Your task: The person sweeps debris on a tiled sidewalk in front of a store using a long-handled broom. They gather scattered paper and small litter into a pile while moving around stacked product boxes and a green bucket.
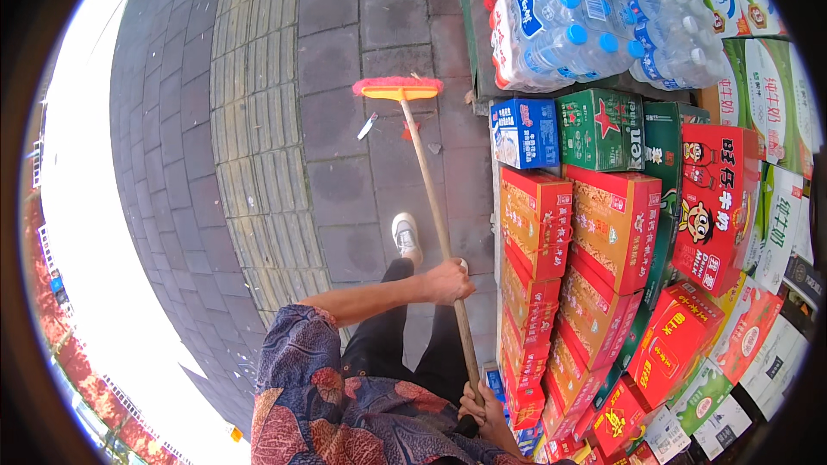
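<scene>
A push broom with an orange head [400, 93] and pink bristles [398, 83] rests on the grey paving ahead of me. Its long wooden handle [428, 171] slants back towards my body. My left hand [447, 281] grips the handle partway along, with the arm reaching across from the left. Near the handle's rear end, close to my waist, my right hand [481, 410] is wrapped around the wood. On the near side of the broom head lie a white scrap [367, 126], a red scrap [411, 130] partly behind the handle, and a small grey piece [435, 148].
Stacked red and gold drink cartons [535, 226] line my right side. Beyond them, shrink-wrapped water bottles [568, 32] sit on a raised ledge [475, 45] beside green beer boxes [601, 129]. A yellowish tactile paving strip [258, 123] runs along the left. My white shoe [406, 234] is forward.
</scene>
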Demonstrator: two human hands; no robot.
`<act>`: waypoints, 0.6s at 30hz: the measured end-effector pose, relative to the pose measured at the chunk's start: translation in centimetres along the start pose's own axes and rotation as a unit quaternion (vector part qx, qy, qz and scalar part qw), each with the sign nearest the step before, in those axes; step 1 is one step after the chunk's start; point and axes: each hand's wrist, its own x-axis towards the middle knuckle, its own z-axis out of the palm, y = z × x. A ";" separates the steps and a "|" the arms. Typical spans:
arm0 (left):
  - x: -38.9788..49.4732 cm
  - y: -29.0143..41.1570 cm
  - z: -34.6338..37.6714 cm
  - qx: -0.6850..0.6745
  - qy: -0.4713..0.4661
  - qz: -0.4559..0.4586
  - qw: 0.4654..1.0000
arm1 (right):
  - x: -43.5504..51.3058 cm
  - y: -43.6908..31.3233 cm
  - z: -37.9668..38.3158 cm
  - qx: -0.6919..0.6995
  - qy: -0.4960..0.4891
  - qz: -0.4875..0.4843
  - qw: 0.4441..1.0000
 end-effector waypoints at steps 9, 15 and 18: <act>3.2 -1.0 1.8 0.028 0.004 0.032 0.999 | 0.7 -0.5 0.0 0.120 -0.055 -0.026 0.991; 1.7 -1.2 1.1 0.029 -0.118 0.040 0.992 | 3.5 2.3 -1.7 0.235 -0.159 0.002 0.959; 1.0 3.1 0.7 0.029 -0.095 0.052 0.994 | -1.6 3.7 -3.4 0.344 -0.188 0.033 0.919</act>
